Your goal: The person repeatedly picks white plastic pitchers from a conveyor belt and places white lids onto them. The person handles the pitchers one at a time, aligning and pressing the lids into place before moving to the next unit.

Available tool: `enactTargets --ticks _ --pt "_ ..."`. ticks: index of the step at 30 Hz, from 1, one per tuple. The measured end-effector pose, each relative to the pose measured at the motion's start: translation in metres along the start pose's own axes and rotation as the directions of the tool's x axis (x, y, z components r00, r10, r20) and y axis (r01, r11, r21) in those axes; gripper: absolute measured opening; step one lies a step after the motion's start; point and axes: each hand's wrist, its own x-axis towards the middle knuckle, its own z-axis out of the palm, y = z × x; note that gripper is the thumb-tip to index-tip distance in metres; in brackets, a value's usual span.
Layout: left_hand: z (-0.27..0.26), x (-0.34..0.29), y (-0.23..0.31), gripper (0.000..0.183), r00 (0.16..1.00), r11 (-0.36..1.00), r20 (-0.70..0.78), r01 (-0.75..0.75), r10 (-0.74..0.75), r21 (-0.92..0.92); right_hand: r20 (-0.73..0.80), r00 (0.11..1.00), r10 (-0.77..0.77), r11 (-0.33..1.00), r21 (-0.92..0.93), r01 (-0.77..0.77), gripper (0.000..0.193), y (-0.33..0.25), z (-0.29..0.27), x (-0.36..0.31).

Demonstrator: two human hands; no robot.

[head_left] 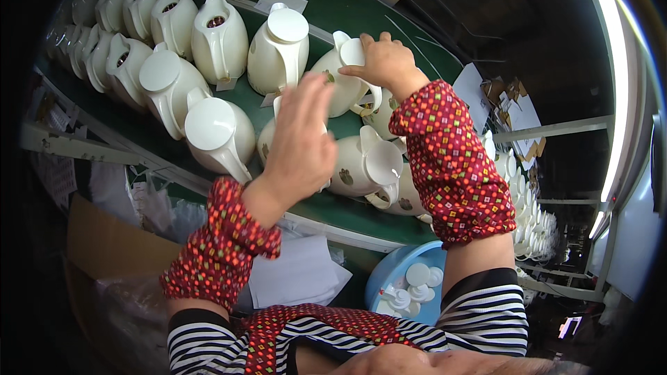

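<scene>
My right hand (pixel 385 64) is spread over the top of a cream vacuum jug (pixel 337 80) in the far row. Its thumb and fingers rest at the edge of that jug's round white lid (pixel 352 52). My left hand (pixel 299 146), smeared by motion, is raised with fingers stretched out and nothing visible in it. It partly hides another jug behind it. A lidded jug with a small leaf print (pixel 354 170) leans in the near row, between my forearms. Left of my left hand stands another lidded jug (pixel 219 135).
Rows of jugs, some lidded and some with uncovered mouths (pixel 217 22), stand on the green conveyor belt (pixel 236 97). Below its metal edge are a blue basin (pixel 379 274) of white lids and stoppers, and white paper sheets (pixel 292 274). More jugs (pixel 531 215) stand at right.
</scene>
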Motion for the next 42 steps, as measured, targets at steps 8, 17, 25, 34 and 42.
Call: enactTargets --ticks 8,17,25,34,42 --pt "0.074 0.046 -0.05 0.073 0.904 0.932 0.419 -0.071 -0.091 0.355 0.167 0.919 -0.357 0.93 0.158 0.332 0.093 0.018 -0.014 0.026" --pt "0.074 0.042 -0.052 0.08 0.895 0.932 0.426 -0.031 -0.135 0.361 0.28 0.96 0.008 0.996 -0.092 0.019 0.087 0.002 -0.028 0.027" --pt "0.078 0.047 -0.049 0.084 0.877 0.925 0.45 -0.019 -0.166 0.379 0.268 0.96 0.08 0.997 -0.013 -0.08 0.078 -0.003 -0.029 0.023" --pt "0.081 0.047 -0.049 0.085 0.874 0.935 0.461 -0.022 -0.154 0.353 0.314 0.949 0.0 0.999 0.034 -0.012 0.094 0.001 -0.014 0.024" --pt "0.088 0.05 -0.054 0.082 0.827 0.911 0.528 -0.049 -0.192 0.409 0.14 0.861 -0.488 0.872 0.126 0.474 0.088 0.041 -0.005 0.021"
